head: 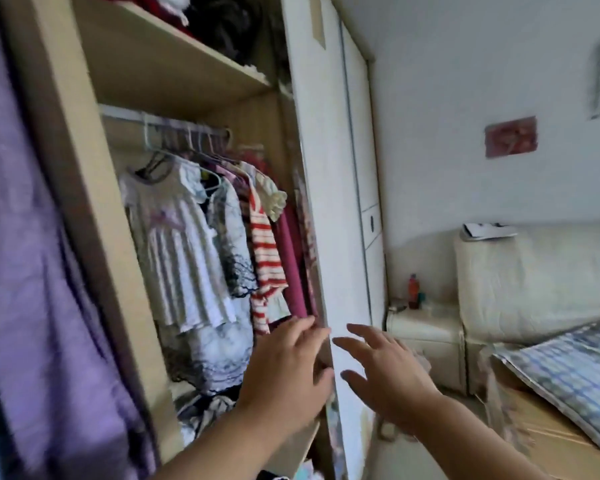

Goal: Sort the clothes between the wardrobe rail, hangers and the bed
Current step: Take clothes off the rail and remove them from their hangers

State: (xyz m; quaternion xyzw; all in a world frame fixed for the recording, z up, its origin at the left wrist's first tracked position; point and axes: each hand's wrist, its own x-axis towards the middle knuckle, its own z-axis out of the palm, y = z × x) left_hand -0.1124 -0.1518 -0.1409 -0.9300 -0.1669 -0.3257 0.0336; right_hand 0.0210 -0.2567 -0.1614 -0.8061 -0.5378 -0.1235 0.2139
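Left hand at door edge, grip unclear from blur; right hand splayed, empty. Advice: slide evenly, keeping hanging clothes clear of the edge.

A red-and-white striped top hangs beside a white pleated dress and purple fabric.

Small clothes crowded on rail
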